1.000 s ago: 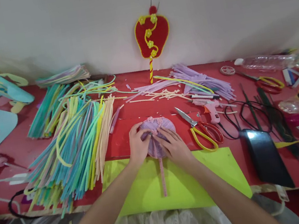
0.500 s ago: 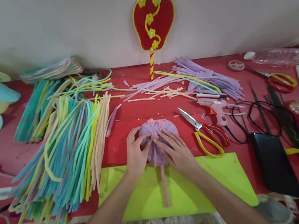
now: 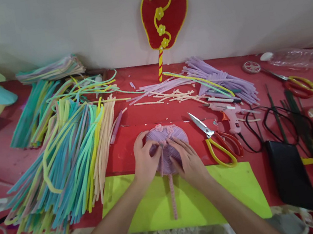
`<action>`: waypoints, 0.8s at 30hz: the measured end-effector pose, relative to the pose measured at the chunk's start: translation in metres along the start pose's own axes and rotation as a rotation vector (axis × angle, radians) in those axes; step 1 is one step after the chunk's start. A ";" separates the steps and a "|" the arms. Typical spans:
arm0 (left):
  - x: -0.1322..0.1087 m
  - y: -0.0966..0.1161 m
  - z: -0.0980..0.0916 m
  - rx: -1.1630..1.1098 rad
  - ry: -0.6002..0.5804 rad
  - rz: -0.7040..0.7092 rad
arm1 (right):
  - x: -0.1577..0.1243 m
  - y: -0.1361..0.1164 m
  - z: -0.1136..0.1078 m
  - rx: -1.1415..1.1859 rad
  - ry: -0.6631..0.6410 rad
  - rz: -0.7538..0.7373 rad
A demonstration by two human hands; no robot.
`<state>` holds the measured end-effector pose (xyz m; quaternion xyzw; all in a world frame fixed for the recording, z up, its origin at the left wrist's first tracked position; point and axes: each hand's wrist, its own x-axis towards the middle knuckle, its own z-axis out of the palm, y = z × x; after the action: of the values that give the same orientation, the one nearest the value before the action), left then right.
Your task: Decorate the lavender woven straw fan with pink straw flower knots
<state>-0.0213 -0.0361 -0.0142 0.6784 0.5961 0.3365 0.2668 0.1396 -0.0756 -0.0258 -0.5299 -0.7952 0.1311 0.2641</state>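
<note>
A round lilac fan (image 3: 180, 135) covered in pipe cleaners lies flat, with its pink wrapped handle (image 3: 173, 202) toward me. Small pink flowers (image 3: 159, 128) sit along its upper edge. Over the middle of the fan, my left hand (image 3: 145, 157) pinches a thin pink pipe cleaner (image 3: 162, 166), whose loose end hangs down across the lilac face. From the other side, my right hand (image 3: 185, 154) has its fingertips at the curled upper part of the same piece, with the thumb lower down. Fingers partly cover the curled part.
Under the fan are a red board (image 3: 121, 155) and a lime-green sheet (image 3: 224, 190). Scissors (image 3: 213, 137), a pink glue gun (image 3: 230, 114) and a black phone-like slab (image 3: 290, 174) lie right. Bundled pipe cleaners (image 3: 70, 164) spread left; lilac ones (image 3: 223, 81) lie behind. A red fan (image 3: 166, 16) leans on the wall.
Both hands have lifted slightly and drawn a little apart at the pink pipe cleaner. The fan stays in place, while the whole view has shifted slightly.
</note>
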 end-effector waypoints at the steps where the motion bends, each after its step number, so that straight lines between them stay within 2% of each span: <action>1: -0.001 0.001 0.000 0.004 -0.005 -0.002 | 0.000 0.000 0.000 -0.003 -0.003 0.001; 17: -0.008 -0.001 0.007 0.058 0.036 0.005 | -0.001 -0.001 0.001 -0.029 -0.020 -0.004; 24: -0.007 -0.006 0.000 0.076 0.054 0.048 | -0.001 0.001 0.002 -0.015 -0.008 -0.006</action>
<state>-0.0259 -0.0423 -0.0195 0.6928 0.5992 0.3380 0.2164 0.1395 -0.0762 -0.0279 -0.5289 -0.7987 0.1264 0.2575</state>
